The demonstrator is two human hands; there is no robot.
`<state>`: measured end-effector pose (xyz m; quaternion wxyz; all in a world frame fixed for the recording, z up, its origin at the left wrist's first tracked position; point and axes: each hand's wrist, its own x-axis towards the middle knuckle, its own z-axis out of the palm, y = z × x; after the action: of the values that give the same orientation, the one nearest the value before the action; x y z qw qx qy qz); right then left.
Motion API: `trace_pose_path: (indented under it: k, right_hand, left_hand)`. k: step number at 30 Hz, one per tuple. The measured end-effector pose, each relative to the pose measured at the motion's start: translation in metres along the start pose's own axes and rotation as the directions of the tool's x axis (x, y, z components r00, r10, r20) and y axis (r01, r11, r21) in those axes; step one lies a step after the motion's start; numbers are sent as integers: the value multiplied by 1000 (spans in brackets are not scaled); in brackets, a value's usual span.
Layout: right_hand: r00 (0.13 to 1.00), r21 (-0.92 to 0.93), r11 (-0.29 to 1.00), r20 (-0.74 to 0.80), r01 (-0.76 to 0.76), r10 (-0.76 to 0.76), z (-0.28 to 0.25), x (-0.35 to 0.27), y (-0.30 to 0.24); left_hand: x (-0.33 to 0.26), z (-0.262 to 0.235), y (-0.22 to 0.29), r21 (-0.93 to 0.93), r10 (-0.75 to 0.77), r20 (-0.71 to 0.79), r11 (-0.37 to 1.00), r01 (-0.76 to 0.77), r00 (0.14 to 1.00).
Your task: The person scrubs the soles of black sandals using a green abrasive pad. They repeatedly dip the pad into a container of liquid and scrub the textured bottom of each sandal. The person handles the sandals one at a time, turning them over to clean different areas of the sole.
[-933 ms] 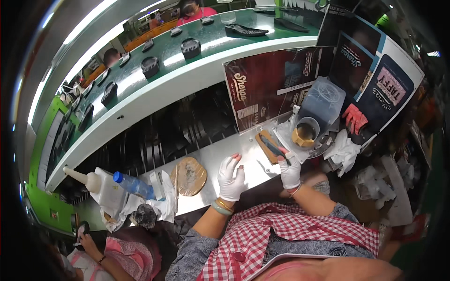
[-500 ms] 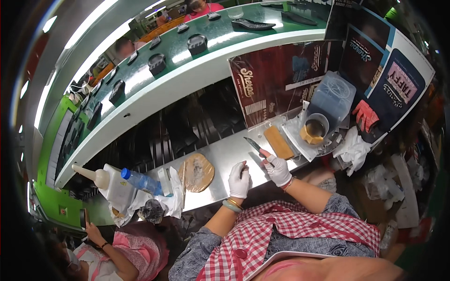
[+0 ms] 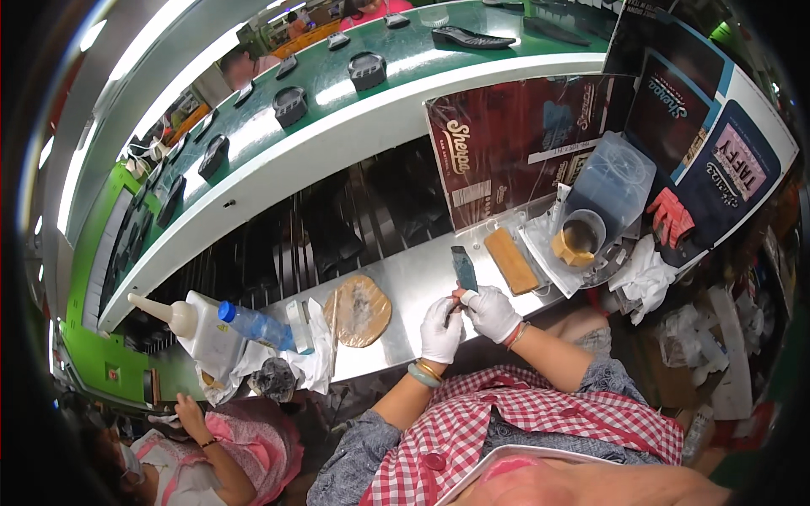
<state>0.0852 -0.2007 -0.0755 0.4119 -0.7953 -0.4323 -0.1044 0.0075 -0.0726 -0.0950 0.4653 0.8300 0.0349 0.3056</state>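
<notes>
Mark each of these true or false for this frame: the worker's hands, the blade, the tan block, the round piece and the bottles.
1. Both hands wear white gloves. True: the left hand and right hand are gloved.
2. The right hand holds a dark flat blade. True.
3. The tan block is in the left hand. False: it lies on the metal bench, untouched.
4. The round tan piece lies right of both hands. False: it lies to their left.
5. The white nozzle bottle stands at the bench's left end. True.
</notes>
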Motion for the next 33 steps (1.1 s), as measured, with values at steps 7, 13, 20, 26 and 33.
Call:
trace_pose_path:
  k: [7,13,20,26,33]
  right_hand:
    - [994,-110,992,82,-60,69,-6,1,-9]
    - [992,-134,990,106,-53,68,-5,2,-10]
    - [986,-136,985,112,-105,121,-5,1,-11]
    - [984,-85,990,124,-115,125,-4,-1,-8]
    - [984,-175,980,129,-97,121,-6,-1,-11]
  left_hand:
    - [-1,0,10,-33,31,6,999,-30,1000]
    - [3,-4,16,148,77,86,985,-89,993]
    - [3,1,22,276,174,142,938,-208,974]
    - [0,2,21,309,196,139,923,-231,971]
    - [0,1,27,334,197,151,912,-238,969]
